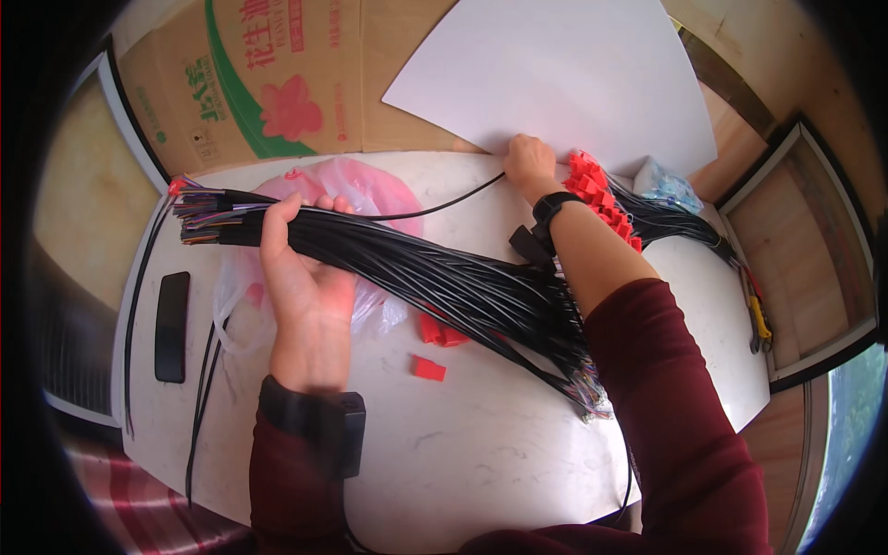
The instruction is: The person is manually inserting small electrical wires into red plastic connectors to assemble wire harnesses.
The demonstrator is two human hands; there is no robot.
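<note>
A thick bundle of black cables stretches across the white table, thin coloured wires showing at both ends. My left hand is wrapped under the bundle near its left end, thumb over the top. Beyond the bundle, my right hand is closed in a fist around the end of a single black cable, which runs back toward the bundle by my left hand. Just right of my right wrist lies a cluster of red plastic connectors on a second bundle of black cables.
A pink and clear plastic bag lies behind the bundle. Loose red connectors sit in front of it. A black phone-shaped slab and loose cables are at the left, yellow-handled pliers at the right. Cardboard stands at the back.
</note>
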